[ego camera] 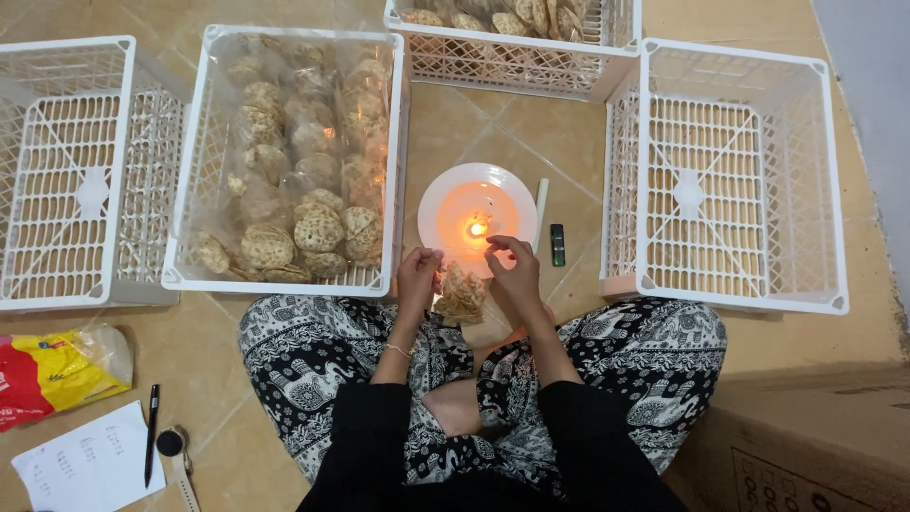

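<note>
Both hands were raised over the near rim of the white plate (pixel 445 190), which held a lit candle (pixel 477 228). The left hand (pixel 418 270) was closed in a pinch on the top edge of a clear bag of round crackers (pixel 462 292). The right hand (pixel 517 270) pinched the same edge from the other side, fingers curled, thumb and forefinger closed just beside the flame. The bag hung between the 2 hands, just short of the plate, above the crossed legs in patterned trousers (pixel 654 356).

Right of the plate lay a white stick (pixel 540 210) and a dark lighter (pixel 557 244). Left of the plate stood a white basket (pixel 190 190) filled with bagged crackers (pixel 313 228); beyond it, an unfilled basket (pixel 19 171). Another unfilled basket (pixel 834 190) stood right of the plate.
</note>
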